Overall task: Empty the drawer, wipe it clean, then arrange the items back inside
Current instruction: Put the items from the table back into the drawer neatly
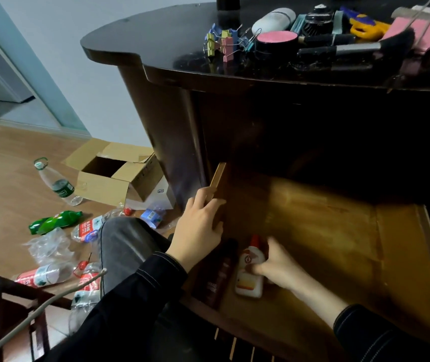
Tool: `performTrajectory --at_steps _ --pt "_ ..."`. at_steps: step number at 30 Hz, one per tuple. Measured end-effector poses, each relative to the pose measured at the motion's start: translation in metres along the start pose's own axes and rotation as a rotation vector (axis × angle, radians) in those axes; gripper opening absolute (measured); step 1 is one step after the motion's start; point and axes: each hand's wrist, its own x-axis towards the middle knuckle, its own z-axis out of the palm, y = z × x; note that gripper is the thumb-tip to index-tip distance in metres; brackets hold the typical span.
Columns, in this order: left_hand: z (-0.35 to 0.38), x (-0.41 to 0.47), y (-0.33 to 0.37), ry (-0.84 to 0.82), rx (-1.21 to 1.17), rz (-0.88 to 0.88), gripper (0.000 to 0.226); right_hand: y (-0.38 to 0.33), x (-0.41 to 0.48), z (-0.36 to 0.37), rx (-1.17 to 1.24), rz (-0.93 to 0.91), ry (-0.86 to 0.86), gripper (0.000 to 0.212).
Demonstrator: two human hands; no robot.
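Note:
The wooden drawer (pixel 339 231) stands pulled out below the dark desk top (pixel 172 48). My left hand (pixel 198 231) grips the drawer's left side wall, fingers curled over its top edge. My right hand (pixel 279 265) holds a white bottle with a red cap (pixel 248 273) lying near the drawer's front left corner. Beside it, to the left, lies a dark brown bottle (pixel 216 278). On the desk top sit coloured binder clips (pixel 221 40), a pink-topped round case (pixel 276 41), makeup brushes (pixel 352 48), yellow scissors (pixel 368 28) and a white case (pixel 274 19).
An open cardboard box (pixel 114 176) sits on the wooden floor left of the desk. Several plastic bottles lie scattered around it, among them a green one (pixel 54 222). A dark wooden chair (pixel 5 317) is at the lower left. My knee (pixel 127 244) is close to the drawer.

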Motion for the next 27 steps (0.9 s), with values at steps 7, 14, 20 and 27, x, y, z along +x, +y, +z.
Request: performTrajectory --at_steps 7,14,20,27 --pt "0.003 0.001 0.0 -0.001 -0.007 -0.009 0.035 0.003 -0.015 0.007 -0.318 -0.09 -0.092 0.102" --pt "0.0 0.001 0.002 -0.004 -0.044 -0.022 0.028 -0.005 -0.027 0.007 -0.708 -0.27 -0.226 0.095" --pt "-0.003 0.001 0.004 0.003 -0.085 -0.027 0.025 -0.003 -0.025 0.008 -0.79 -0.321 -0.231 0.104" --pt "-0.004 0.002 0.003 -0.001 -0.108 -0.038 0.024 -0.011 -0.013 0.016 -0.836 -0.409 -0.249 0.113"
